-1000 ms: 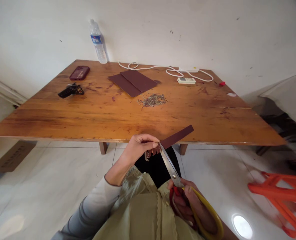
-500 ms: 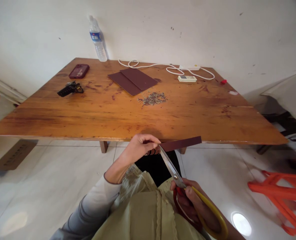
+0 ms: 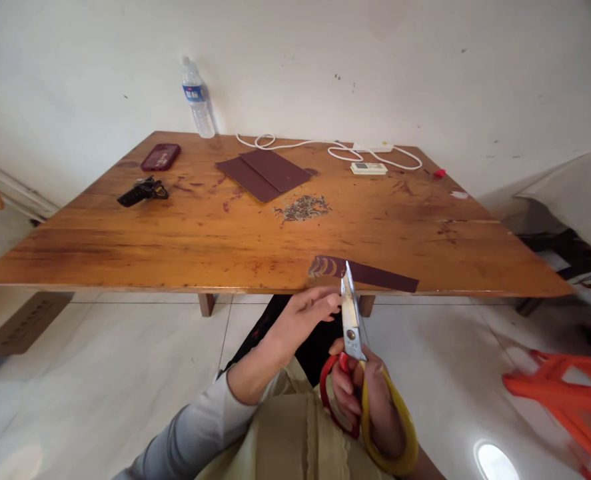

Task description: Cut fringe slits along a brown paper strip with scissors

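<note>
My right hand (image 3: 370, 390) grips a pair of scissors (image 3: 351, 320) by the red and yellow handles, with the blades pointing up and away from me, nearly closed. Just left of the blades is my left hand (image 3: 310, 313), fingers stretched out and holding nothing; whether the fingertips touch the metal I cannot tell. A dark brown strip of sandpaper (image 3: 385, 275) lies at the table's front edge, partly behind the scissor tips. Its left end is cut into several narrow curled slivers.
On the wooden table (image 3: 175, 247) are brown sheets (image 3: 270, 175), a pile of clippings (image 3: 304, 208), a phone (image 3: 160, 157), a black hair clip (image 3: 142, 191), a bottle (image 3: 198, 107), a remote (image 3: 369, 169) and a white cord (image 3: 300, 143). An orange stool (image 3: 565, 387) stands right.
My left hand has let go of the brown strip, which now lies on the table edge. The scissors have come away from it and turned more upright. The view has tilted up slightly.
</note>
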A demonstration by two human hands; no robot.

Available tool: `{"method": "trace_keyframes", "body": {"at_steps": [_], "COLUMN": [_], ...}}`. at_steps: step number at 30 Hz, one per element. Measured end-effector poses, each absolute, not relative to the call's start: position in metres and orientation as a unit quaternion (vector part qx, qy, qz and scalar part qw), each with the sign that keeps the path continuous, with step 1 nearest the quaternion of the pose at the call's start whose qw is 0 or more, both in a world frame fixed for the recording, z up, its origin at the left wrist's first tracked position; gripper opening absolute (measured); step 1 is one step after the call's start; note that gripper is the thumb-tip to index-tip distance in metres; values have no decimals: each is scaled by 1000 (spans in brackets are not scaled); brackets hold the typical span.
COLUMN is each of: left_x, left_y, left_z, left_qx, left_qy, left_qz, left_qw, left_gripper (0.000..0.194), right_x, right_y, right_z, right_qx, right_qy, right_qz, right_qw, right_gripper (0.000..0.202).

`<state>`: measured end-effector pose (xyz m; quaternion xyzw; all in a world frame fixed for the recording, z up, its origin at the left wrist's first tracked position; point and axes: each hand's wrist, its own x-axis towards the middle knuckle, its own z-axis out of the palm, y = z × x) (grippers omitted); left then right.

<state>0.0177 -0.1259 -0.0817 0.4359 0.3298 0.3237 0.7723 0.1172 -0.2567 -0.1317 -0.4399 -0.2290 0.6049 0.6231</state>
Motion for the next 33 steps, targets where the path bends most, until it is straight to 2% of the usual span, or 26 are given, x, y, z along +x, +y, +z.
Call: {"method": "trace_keyframes", "body": {"at_steps": [3, 5, 8, 17, 25, 33], "left_x": [33, 40, 45, 43, 45, 48], "left_y": [-127, -125, -120, -114, -115, -109], "left_z": [-83, -82, -82, -84, -74, -63], "left_qx": [255, 156, 94, 87, 97, 143], "left_qy": [279, 282, 286, 321, 316, 316], "left_qz": [362, 434, 461, 451, 470, 504], "left_qw": [852, 841, 835, 828, 818, 791], "left_gripper": [27, 30, 31, 29, 28, 29], "right_x": [111, 110, 112, 113, 115, 123], "right_y": [-257, -259, -262, -265, -268, -261], "right_z": [-129, -129, -131, -130, -135, -111], "right_qx": [-449, -466, -497, -506, -463, -485], "right_qy": [-237, -249, -263, -308, -265, -254], "right_qz": [613, 606, 587, 573, 620, 627], "right_qw": [606, 594, 582, 567, 575, 554], "right_gripper": [59, 56, 51, 53, 56, 61]}}
